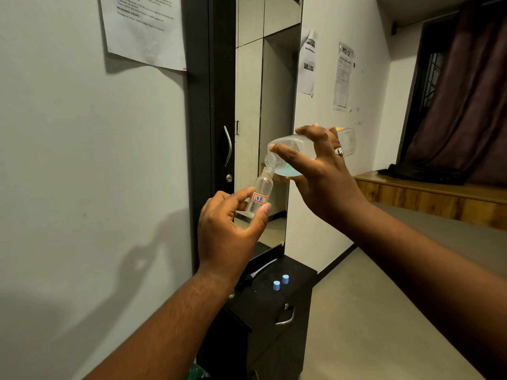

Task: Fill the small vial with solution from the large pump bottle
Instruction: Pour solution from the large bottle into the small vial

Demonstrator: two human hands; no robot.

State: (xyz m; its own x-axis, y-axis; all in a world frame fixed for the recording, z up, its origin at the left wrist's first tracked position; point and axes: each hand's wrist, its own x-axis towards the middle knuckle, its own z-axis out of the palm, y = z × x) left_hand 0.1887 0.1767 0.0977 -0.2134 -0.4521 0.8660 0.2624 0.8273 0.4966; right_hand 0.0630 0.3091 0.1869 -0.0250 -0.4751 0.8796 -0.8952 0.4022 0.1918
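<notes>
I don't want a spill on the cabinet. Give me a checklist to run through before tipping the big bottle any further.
1. Small vial gripped in left hand: ok.
2. Big bottle gripped in right hand, tipped neck down: ok.
3. Bottle mouth right above vial mouth: ok.
4. Blue liquid pooled near the neck; stream entering vial: cannot tell.
5. Vial level: low, room left: ok.
6. Pump head off, lying on cabinet beside two blue caps: ok.
</notes>
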